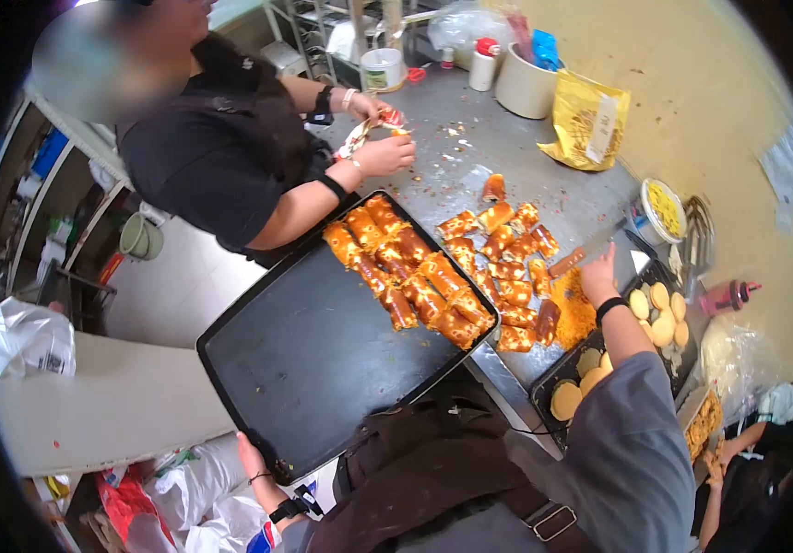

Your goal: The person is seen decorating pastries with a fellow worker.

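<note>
My left hand (251, 459) is closed around the near left corner of a large black baking tray (277, 369). Golden-brown glazed bread rolls (415, 295) fill the tray's far right part. On the metal table, my right hand (599, 278) is beside a knife (568, 262) with a brown wooden handle, one finger stretched out near the blade. I see no grip on the handle, though some fingers are hidden. Cut roll pieces (512, 267) sit left of that hand. A patch of orange, floss-like crumbs (574, 311) lies just below it.
Across the tray, a person's hands (383, 152) hold a small wrapper. A dark tray of round pale cakes (664, 318) stands right. Behind are a yellow bag (590, 120), a white tub (526, 85) and a yellow-filled bucket (662, 210). Another person's hands (717, 461) show lower right.
</note>
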Demonstrator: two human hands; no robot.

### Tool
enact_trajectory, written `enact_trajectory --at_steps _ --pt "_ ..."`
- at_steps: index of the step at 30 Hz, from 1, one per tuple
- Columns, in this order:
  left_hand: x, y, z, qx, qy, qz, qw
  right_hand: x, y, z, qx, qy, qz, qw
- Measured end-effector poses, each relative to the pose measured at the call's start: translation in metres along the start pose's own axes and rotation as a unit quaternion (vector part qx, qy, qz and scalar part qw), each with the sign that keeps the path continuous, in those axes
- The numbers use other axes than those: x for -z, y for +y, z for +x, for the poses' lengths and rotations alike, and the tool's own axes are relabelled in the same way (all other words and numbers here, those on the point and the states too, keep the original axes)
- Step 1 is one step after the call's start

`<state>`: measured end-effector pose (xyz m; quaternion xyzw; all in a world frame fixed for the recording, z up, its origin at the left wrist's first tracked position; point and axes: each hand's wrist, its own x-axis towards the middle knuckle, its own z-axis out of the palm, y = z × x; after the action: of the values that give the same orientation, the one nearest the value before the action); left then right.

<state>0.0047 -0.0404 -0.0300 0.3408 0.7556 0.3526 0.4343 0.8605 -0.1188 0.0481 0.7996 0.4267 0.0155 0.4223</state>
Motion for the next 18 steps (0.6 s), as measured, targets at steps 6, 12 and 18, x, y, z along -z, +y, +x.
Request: enact_trajectory --at_steps 6,12,18 --pt "-0.006 0.014 -0.006 -0.040 0.024 0.068 0.997 0.016 0.026 -0.011 -0.007 0.008 0.054 0.998" --pt "-0.013 0.032 -0.020 -0.053 0.040 0.048 0.997 0.044 0.039 -0.046 -0.032 -0.039 0.139 0.989" --pt "-0.010 0.035 -0.021 -0.056 0.009 0.074 0.996 0.066 0.053 -0.072 0.067 -0.058 0.572 0.815"
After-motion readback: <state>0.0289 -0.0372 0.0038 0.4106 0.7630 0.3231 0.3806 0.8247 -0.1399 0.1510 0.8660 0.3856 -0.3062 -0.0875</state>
